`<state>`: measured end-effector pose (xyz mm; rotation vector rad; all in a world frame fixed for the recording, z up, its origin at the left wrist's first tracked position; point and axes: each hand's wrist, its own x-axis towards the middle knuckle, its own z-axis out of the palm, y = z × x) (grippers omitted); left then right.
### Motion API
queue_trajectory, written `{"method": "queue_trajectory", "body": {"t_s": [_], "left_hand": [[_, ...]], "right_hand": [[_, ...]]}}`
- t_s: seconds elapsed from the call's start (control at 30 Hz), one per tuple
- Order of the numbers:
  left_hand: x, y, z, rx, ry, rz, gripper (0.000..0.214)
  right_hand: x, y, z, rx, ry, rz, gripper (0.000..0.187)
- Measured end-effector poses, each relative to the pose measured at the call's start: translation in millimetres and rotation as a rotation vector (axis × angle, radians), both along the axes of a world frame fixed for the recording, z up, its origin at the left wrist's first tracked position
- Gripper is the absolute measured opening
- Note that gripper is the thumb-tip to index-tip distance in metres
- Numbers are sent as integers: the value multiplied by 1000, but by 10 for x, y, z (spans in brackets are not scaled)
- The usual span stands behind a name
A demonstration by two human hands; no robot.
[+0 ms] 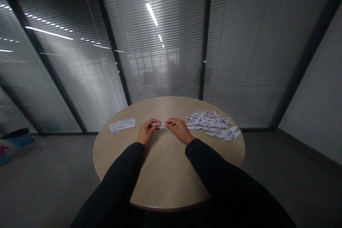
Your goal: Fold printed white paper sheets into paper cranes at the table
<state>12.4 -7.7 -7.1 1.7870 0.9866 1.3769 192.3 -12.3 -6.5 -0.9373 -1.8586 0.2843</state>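
Note:
Between my two hands, just above the round table, is a small folded piece of white paper [162, 125]. My left hand [148, 130] pinches its left side between thumb and fingers. On the other side my right hand [177, 128] grips it the same way. Fingers cover most of the paper, so its exact folded shape is hidden. To the right of my right hand lies a spread pile of folded white paper cranes [211, 123]. Left of my left hand rests a small stack of white paper slips [123, 125], some with printed lines.
The round wooden table [165, 178] stands close to a glass partition with blinds [165, 71] behind it. A blue bin with a dark rim [18, 139] sits on the floor at far left. A plain wall [315, 103] rises at the right.

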Motion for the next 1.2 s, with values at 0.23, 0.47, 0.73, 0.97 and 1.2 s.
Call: {"method": "queue_trajectory", "body": {"t_s": [0.23, 0.47, 0.73, 0.97, 1.2], "left_hand": [[-12, 31, -32, 34, 33, 31, 34], [-14, 28, -29, 59, 26, 11, 30], [-4, -4, 3, 56, -7, -4, 27], [-5, -3, -10, 56, 36, 0, 27], [27, -28, -3, -30, 4, -48, 31]], "right_hand": [[2, 10, -12, 13, 5, 48, 10], [-1, 15, -17, 8, 56, 79, 10], [-8, 16, -30, -70, 150, 97, 13], [-3, 5, -5, 17, 63, 101, 10], [-4, 6, 24, 124, -16, 38, 8]]}}
